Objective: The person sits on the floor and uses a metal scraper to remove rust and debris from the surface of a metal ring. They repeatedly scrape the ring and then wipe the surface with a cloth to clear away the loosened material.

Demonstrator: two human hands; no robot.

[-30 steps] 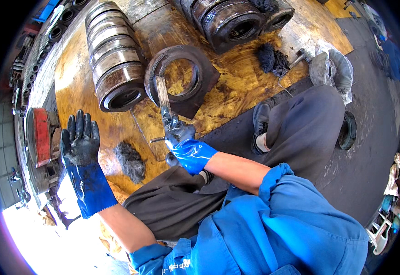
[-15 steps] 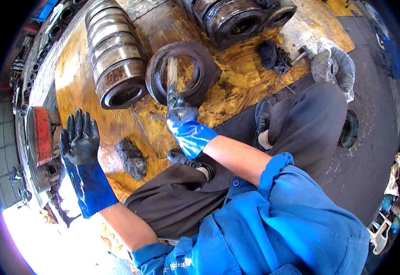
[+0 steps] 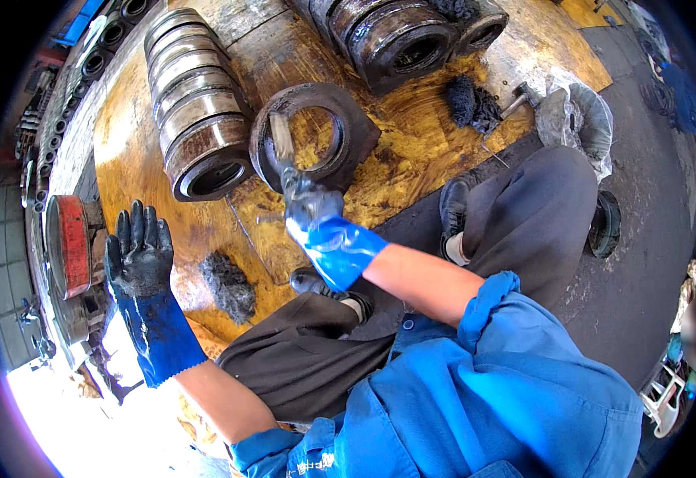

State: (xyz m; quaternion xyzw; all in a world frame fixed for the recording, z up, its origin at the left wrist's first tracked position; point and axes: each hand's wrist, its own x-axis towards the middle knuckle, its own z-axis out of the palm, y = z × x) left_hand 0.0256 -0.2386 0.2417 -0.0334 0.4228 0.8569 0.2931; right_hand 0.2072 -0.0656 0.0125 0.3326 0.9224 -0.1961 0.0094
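1. At the far left, a red-sided round piece (image 3: 73, 247) stands on edge, near the raised left hand.
2. Gloved in blue and black, the left hand (image 3: 141, 259) is held palm up; its grip is unclosed, fingers stretched out.
3. A row of stained metal rings (image 3: 198, 99) lies end to end on the wooden board (image 3: 411, 155), beyond that hand.
4. Nearer the person, a dark fuzzy clump (image 3: 227, 288) rests on the board.
5. Fingers wrapped around a brush (image 3: 282, 137), the right hand (image 3: 312, 205) has a firm grip, somewhat blurred.
6. The brush's pale bristles overlap the left inner edge of a thick dark ring (image 3: 349, 145); whether they touch it cannot be told. This ring sits just right of the row's near end.
7. Farther back, greasy dark cylinders (image 3: 399, 40) lie on the board.
8. Right of them come a black shaggy wad (image 3: 475, 103), a metal tool (image 3: 521, 102) and a clear plastic bag (image 3: 587, 119).
9. Beside the right knee, a dark round part (image 3: 605, 225) lies on the grey floor (image 3: 643, 167).
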